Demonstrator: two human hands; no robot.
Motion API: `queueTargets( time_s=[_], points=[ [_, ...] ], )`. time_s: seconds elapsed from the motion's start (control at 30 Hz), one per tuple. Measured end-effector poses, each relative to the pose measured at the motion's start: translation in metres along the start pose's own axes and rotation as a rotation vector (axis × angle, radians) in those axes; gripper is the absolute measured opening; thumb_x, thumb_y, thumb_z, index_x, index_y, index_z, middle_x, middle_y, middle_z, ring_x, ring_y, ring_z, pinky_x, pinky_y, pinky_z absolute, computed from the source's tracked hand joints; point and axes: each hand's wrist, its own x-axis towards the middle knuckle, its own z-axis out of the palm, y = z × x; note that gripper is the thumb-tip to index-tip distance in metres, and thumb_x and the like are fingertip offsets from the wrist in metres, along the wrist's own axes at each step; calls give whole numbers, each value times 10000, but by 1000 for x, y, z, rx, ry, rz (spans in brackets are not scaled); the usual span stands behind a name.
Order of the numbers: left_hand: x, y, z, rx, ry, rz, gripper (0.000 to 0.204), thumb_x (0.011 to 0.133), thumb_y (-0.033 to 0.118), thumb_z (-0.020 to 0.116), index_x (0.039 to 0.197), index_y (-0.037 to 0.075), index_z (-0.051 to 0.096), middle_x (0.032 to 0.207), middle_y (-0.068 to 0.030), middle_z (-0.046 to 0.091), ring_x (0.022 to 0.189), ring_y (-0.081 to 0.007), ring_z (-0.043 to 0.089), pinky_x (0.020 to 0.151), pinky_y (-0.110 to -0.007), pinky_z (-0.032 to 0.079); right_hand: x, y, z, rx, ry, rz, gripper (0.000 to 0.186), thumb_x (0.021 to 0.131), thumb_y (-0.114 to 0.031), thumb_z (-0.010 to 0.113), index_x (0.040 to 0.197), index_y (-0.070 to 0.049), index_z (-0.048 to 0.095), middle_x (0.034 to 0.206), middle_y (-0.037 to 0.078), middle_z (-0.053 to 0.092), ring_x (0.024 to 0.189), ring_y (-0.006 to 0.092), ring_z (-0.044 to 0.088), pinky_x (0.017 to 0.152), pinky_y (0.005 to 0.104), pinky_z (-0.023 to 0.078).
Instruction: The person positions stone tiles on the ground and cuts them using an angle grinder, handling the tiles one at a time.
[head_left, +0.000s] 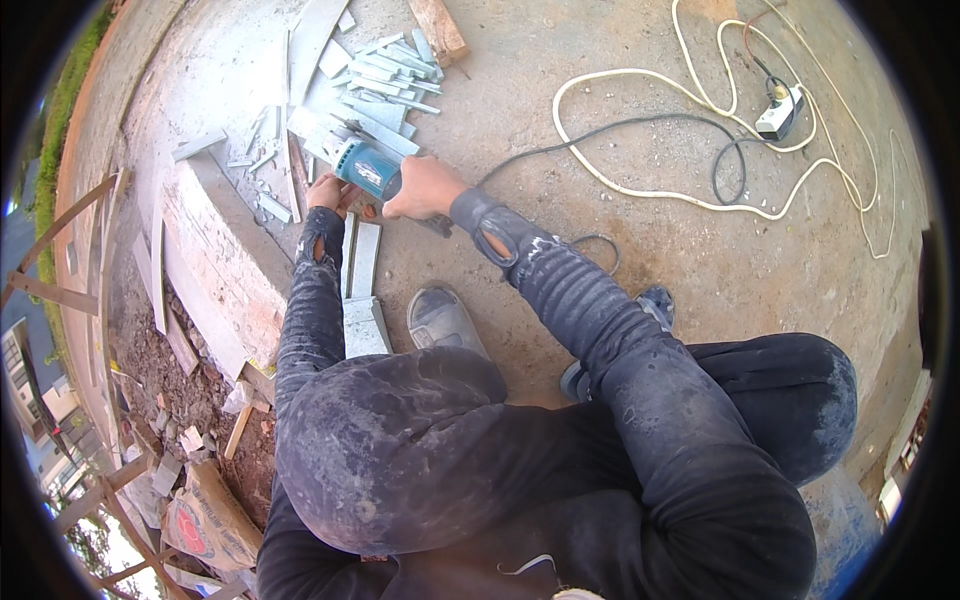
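Note:
My right hand [425, 188] is wrapped round the dark rear part of a teal corded power cutter [366, 170]. The tool lies tilted just above the ground, its front end toward the upper left. Its blade cannot be made out. My left hand [328, 193] is close beside the tool's front, fingers curled in; what they grip is hidden. A pale flat tile piece [318, 128] lies just beyond the tool. Narrow tile strips [363, 262] lie beside my left forearm, with a stack of thicker pieces [366, 326] nearer to me.
Many cut tile strips [385, 75] are heaped beyond the tool, near a wooden block [438, 28]. A long dusty block [222, 255] stands on the left, beside rubble. A dark cord runs right to a power strip [780, 113] among loops of white cable [640, 190]. My sandalled foot [445, 322] is close by.

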Motion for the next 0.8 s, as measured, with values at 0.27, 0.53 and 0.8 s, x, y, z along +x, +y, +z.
queueTargets(
  time_s=[0.27, 0.53, 0.8],
  points=[
    [-3, 3, 0, 12, 8, -9, 157, 917, -73, 430, 951, -8, 569, 959, -134, 639, 891, -303, 686, 773, -413, 628, -8, 0, -3, 6, -25, 0, 617, 601, -341, 740, 1018, 102, 636, 973, 296, 671, 913, 383, 682, 806, 395, 546],
    [1, 1, -1, 18, 17, -12, 204, 898, -95, 405, 1019, -5, 543, 993, -137, 630, 899, -302, 688, 743, -405, 629, -11, 5, -1, 1, -4, -17, 635, 601, -341, 736, 1029, 115, 624, 966, 300, 670, 907, 392, 680, 804, 398, 547],
    [11, -5, -4, 18, 9, -13, 242, 886, -104, 389, 1046, 1, 536, 995, -140, 626, 901, -317, 687, 736, -404, 632, -13, 5, -1, -10, 15, -11, 602, 607, -342, 731, 1002, 103, 642, 969, 296, 672, 906, 390, 682, 797, 398, 550]
  ],
)
